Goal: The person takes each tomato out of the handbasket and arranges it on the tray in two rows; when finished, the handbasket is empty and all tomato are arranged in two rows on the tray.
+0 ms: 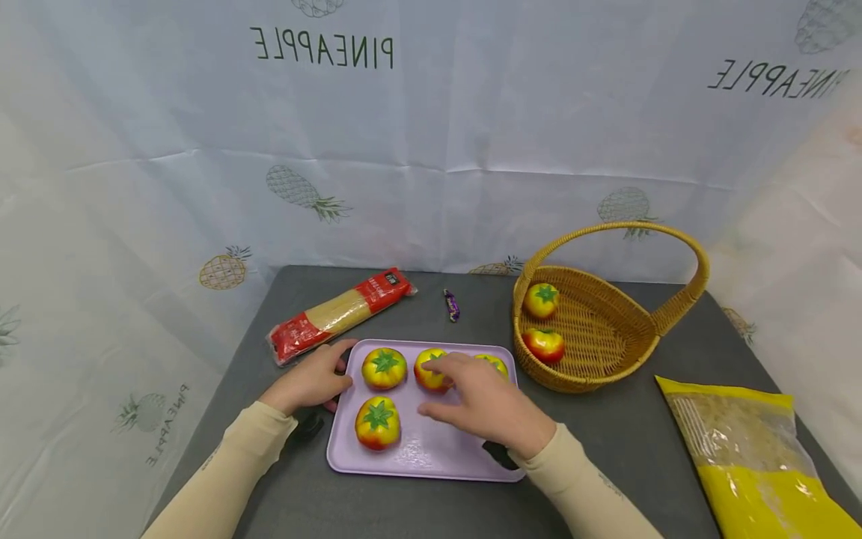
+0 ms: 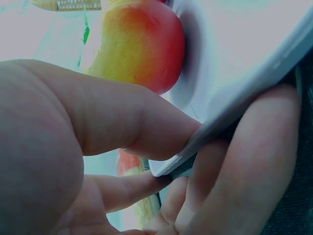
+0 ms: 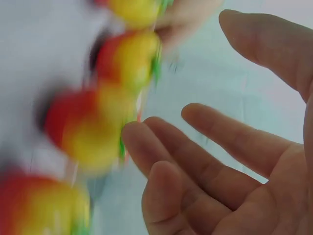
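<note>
A lilac tray [image 1: 447,449] lies on the grey table with several yellow-and-red, tomato-like fruits topped by green leaves, one of them a fruit [image 1: 378,424] at the front left. At the tray's left rim, my left hand [image 1: 311,382] pinches the edge; its thumb [image 2: 146,120] is on the upper side and fingers reach underneath. My right hand [image 1: 494,404] hovers over the right half with spread, slightly bent fingers and nothing in its grasp. It partly hides the back middle fruit [image 1: 431,368] and the back right fruit [image 1: 494,364]. The right wrist view is blurred around the fruits.
A wicker basket [image 1: 609,378] with a tall handle stands behind right, holding two similar fruits. A red-ended noodle pack [image 1: 340,313] and a small purple-wrapped candy [image 1: 451,305] lie behind the tray. At the right is a yellow clear-windowed bag [image 1: 761,464]. A printed curtain hangs behind.
</note>
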The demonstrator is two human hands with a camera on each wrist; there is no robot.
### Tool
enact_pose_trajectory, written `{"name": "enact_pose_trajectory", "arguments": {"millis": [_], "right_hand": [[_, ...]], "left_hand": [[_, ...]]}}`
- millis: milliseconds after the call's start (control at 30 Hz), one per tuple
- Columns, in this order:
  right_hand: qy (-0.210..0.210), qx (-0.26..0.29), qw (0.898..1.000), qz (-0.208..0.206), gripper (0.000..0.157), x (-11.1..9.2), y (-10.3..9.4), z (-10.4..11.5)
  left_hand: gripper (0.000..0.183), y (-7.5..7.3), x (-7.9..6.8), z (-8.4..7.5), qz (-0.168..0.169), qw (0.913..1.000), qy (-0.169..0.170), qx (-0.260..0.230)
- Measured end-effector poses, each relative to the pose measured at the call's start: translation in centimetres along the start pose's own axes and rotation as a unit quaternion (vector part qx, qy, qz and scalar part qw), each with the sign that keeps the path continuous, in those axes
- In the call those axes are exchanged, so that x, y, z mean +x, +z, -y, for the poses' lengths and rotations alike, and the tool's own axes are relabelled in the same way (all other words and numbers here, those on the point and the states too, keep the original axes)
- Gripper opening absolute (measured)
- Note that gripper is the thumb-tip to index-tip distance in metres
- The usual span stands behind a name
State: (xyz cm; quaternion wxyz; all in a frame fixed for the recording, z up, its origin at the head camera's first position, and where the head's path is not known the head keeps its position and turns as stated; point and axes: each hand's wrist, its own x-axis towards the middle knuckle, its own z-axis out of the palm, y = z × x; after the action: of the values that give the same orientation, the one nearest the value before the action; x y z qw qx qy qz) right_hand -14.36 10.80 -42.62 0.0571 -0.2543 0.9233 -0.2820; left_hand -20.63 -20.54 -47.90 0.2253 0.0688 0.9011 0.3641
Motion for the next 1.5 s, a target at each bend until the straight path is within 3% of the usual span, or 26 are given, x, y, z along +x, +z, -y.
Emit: {"name": "enact_pose_trajectory", "arguments": {"millis": [267,467,800,1500], "right_hand": [[0.08,-0.025,0.994,-0.072,0.056,-3.4,-7.2,-6.9],[0.139,-0.014,0.985,-0.104,0.061,-5.5,-9.8,-11.7],[0.181,0.013,0.981,-0.075,0.069,-5.2,-9.0,-15.2],[0.216,0.008,0.975,-0.044,0.073,-4.3,-8.2,-15.7]], "left_hand": [[0.078,-0.1,-0.1,0.0,0.001,1.0,0.0,0.004],[0.079,0.0,-0.2,-0.2,0.003,1.0,-0.001,0.002],[0.075,0.4,-0.4,0.4,-0.005,0.9998,0.02,-0.007],[0.075,0.3,-0.3,-0.1,-0.008,0.9999,0.014,0.0]]}}
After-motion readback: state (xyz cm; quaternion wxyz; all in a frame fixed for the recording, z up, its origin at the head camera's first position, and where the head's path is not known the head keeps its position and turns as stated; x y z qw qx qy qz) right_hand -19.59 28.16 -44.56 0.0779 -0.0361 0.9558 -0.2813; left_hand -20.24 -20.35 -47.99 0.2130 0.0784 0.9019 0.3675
